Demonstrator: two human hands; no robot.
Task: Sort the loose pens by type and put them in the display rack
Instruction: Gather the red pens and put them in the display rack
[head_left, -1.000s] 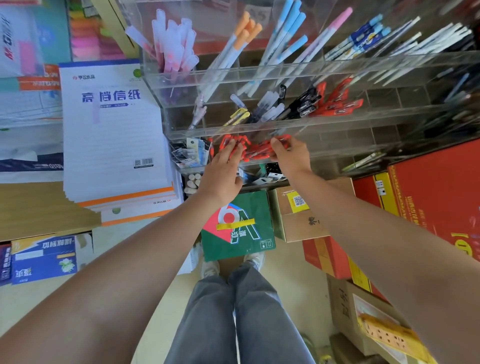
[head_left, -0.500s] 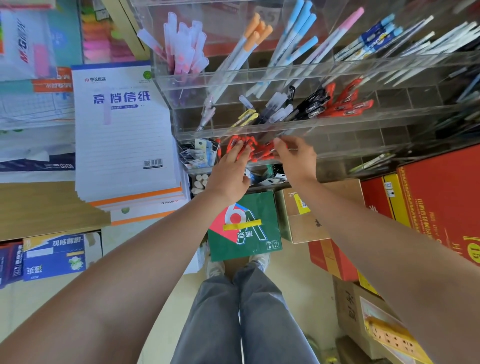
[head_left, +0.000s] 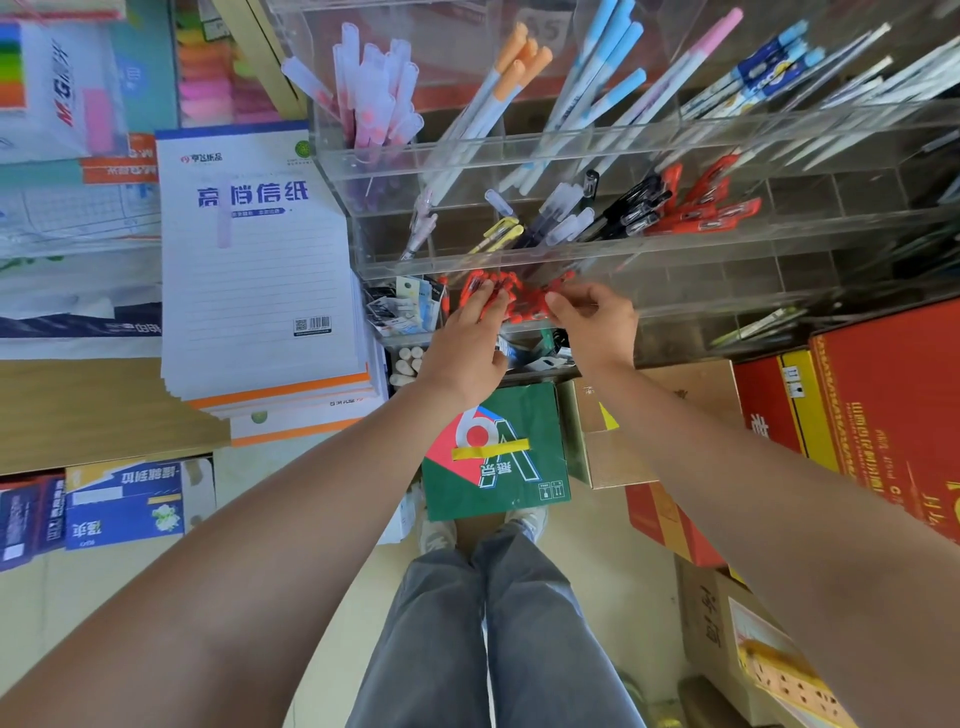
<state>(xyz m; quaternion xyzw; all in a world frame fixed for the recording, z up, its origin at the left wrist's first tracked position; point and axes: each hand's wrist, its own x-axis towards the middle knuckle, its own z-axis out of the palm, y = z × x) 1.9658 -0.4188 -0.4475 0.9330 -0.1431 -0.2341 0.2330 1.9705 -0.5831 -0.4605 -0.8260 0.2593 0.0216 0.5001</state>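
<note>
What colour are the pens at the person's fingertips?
The pens are red; head view shows them.

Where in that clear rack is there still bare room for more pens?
The middle-tier cells right of the clipped red pens look bare, as do the lower-tier cells right of the right hand. Crowded: the top tier, and the red pen heap between it and the left hand.

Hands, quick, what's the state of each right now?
Left hand: open, straight fingers resting on the red plastic pens.
Right hand: pinching those pens.
</note>
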